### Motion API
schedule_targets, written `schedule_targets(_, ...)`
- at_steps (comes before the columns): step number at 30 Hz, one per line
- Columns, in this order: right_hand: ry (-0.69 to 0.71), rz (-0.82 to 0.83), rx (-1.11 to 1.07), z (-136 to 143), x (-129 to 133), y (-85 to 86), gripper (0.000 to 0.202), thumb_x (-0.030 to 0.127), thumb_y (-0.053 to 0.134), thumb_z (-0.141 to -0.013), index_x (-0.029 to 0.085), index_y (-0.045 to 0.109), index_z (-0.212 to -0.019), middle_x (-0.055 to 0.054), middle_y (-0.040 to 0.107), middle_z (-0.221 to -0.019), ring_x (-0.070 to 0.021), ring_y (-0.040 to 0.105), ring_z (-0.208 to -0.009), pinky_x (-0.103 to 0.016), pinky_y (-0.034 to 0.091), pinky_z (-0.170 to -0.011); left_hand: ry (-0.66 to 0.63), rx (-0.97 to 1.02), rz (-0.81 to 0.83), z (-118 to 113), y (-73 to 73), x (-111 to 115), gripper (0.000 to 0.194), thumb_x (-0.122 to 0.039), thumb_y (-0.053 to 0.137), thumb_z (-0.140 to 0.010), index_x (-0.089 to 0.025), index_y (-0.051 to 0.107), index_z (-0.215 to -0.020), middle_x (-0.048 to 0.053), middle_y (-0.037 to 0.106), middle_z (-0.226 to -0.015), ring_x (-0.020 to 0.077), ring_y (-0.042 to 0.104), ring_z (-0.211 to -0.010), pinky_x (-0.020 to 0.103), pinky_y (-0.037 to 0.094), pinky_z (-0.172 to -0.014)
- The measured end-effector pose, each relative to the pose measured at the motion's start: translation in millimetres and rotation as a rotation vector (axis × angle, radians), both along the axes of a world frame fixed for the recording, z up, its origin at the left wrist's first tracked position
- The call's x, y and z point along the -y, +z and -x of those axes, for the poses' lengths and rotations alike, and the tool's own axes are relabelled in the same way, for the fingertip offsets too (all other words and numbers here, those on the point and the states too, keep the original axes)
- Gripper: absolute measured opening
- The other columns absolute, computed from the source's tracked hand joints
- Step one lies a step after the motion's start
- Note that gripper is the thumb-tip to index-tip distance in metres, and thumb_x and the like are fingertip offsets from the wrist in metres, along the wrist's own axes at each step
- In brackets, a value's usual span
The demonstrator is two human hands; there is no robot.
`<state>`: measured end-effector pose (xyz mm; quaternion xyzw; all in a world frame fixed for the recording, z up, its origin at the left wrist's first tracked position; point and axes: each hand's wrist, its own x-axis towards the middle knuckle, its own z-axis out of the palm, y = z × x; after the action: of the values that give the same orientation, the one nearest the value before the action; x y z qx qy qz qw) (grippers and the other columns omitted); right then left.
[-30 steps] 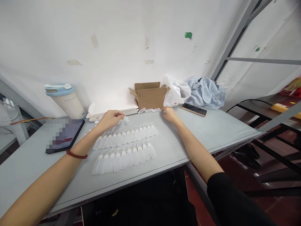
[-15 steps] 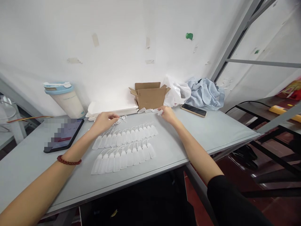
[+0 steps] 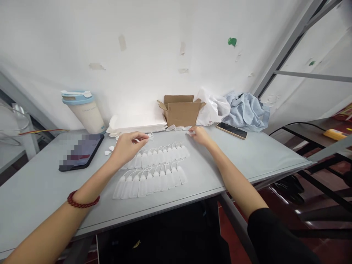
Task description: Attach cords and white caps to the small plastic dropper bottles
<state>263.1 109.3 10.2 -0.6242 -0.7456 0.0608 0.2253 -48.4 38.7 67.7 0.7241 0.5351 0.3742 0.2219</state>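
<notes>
Near the far edge of the desk (image 3: pixel 247 154), a smooth pale grey slab, both hands work among small white plastic pieces. The left hand (image 3: pixel 127 145) is lifted a little above the surface, fingers curled, thumb and forefinger pinched on a thin white loop (image 3: pixel 147 136) of cord. The left forearm stretches in from the near left corner with a dark red bead bracelet (image 3: pixel 82 201) on the wrist. The right hand (image 3: pixel 200 135) reaches further, palm down, its fingertips closed on a small white tag (image 3: pixel 190 132) just in front of the cardboard box (image 3: pixel 181 110); three more loose tags (image 3: pixel 178 128) lie in a short line against the box's foot. The right upper arm wears a black sleeve (image 3: pixel 275 238).

Between the two hands and the near edge lie two neat rows of translucent white tags (image 3: pixel 154 170), each flat and bottle-shaped with a curved cord at its top, overlapping like shingles. A few stray white bits (image 3: pixel 109 150) rest beside the left hand.

The brown box stands open, flaps up; its contents cannot be seen. Left of it sits a flat stack of white sheets (image 3: pixel 137 126), then a cream tumbler (image 3: pixel 85 112) with a pale blue lid. A dark tablet (image 3: pixel 82 152) lies toward the left edge. Right of the box are a crumpled white plastic bag (image 3: pixel 213 108), a rumpled light blue cloth (image 3: pixel 247 110) and a phone (image 3: pixel 231 130) lying flat.
</notes>
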Motion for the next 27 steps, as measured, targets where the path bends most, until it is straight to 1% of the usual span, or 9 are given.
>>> schedule_targets(2,0.02,-0.008,-0.028,7.2,5.5,6.2,0.028,0.005,0.058,-0.08,0.012,0.069,-0.105,-0.014,0.071,-0.112,-0.0225,0.065,-0.099,-0.031,0.046,-0.087,-0.013,0.077,0.073,-3.8,1.2,4.3,0.027,-0.045,0.068,-0.069,-0.021,0.073,-0.079,0.004,0.074,-0.086,0.0225,0.064,-0.077,0.033,0.049,-0.073)
schedule_targets(5,0.07,-0.022,-0.097,24.3,19.1,16.3,0.027,0.015,0.061,-0.082,0.016,0.068,-0.108,-0.009,0.071,-0.111,-0.0186,0.065,-0.09,-0.03,0.048,-0.082,-0.046,0.225,0.165,-7.1,-0.6,7.5,0.027,-0.045,0.073,-0.067,-0.02,0.074,-0.079,0.005,0.074,-0.085,0.0222,0.063,-0.08,0.032,0.048,-0.071)
schedule_targets(9,0.263,-0.005,-0.445,53.3,42.6,26.2,0.023,0.022,0.065,-0.079,0.019,0.068,-0.102,-0.006,0.07,-0.112,-0.0175,0.063,-0.091,-0.029,0.049,-0.075,-0.106,0.433,0.243,-8.6,-6.0,6.5,0.028,-0.042,0.077,-0.064,-0.02,0.074,-0.081,0.005,0.073,-0.085,0.0177,0.06,-0.075,0.031,0.047,-0.071)
schedule_targets(11,0.363,0.031,-0.527,65.5,53.2,28.9,0.027,0.023,0.067,-0.077,0.02,0.067,-0.104,-0.005,0.07,-0.108,-0.0171,0.063,-0.092,-0.03,0.049,-0.076,-0.127,0.521,0.286,-9.6,-7.0,6.3,0.025,-0.039,0.078,-0.064,-0.019,0.075,-0.08,0.005,0.072,-0.086,0.0166,0.06,-0.075,0.031,0.047,-0.072)
schedule_targets(14,0.432,0.075,-0.575,76.7,64.3,31.0,0.033,0.023,0.067,-0.078,0.02,0.064,-0.111,-0.006,0.069,-0.103,-0.0171,0.064,-0.094,-0.031,0.048,-0.079,-0.149,0.605,0.337,-11.6,-5.7,7.8,0.022,-0.035,0.079,-0.064,-0.019,0.075,-0.078,0.005,0.07,-0.083,0.0164,0.059,-0.077,0.031,0.046,-0.072)
schedule_targets(17,0.469,0.094,-0.602,80.5,69.5,31.6,0.035,0.023,0.067,-0.078,0.02,0.062,-0.113,-0.006,0.069,-0.102,-0.0178,0.064,-0.096,-0.034,0.048,-0.083,-0.167,0.671,0.377,-13.3,-3.9,9.4,0.02,-0.031,0.08,-0.062,-0.018,0.074,-0.076,0.005,0.069,-0.084,0.0156,0.059,-0.077,0.03,0.046,-0.071)
schedule_targets(20,0.482,0.13,-0.649,81.5,71.1,31.5,0.036,0.023,0.068,-0.077,0.022,0.062,-0.113,-0.005,0.068,-0.1,-0.0175,0.065,-0.094,-0.035,0.049,-0.084,-0.184,0.719,0.423,-13.8,-3.0,9.8,0.018,-0.029,0.081,-0.062,-0.018,0.074,-0.075,0.005,0.069,-0.083,0.0159,0.058,-0.079,0.029,0.046,-0.069)
schedule_targets(23,0.476,0.188,-0.692,82.7,72.2,31.9,0.038,0.022,0.069,-0.076,0.022,0.061,-0.113,-0.004,0.067,-0.099,-0.0172,0.065,-0.091,-0.033,0.051,-0.079,-0.196,0.748,0.475,-13.6,-2.1,9.6,0.016,-0.026,0.081,-0.062,-0.018,0.074,-0.073,0.004,0.067,-0.078,0.0148,0.057,-0.076,0.027,0.045,-0.067)
schedule_targets(27,0.457,0.205,-0.7,84.0,74.4,33.4,0.04,0.023,0.069,-0.076,0.021,0.06,-0.114,-0.005,0.066,-0.1,-0.0173,0.064,-0.092,-0.03,0.05,-0.074,-0.198,0.83,0.531,-13.5,0.1,9.8,0.015,-0.022,0.082,-0.061,-0.016,0.073,-0.073,0.002,0.065,-0.076,0.012,0.056,-0.074,0.025,0.043,-0.066)
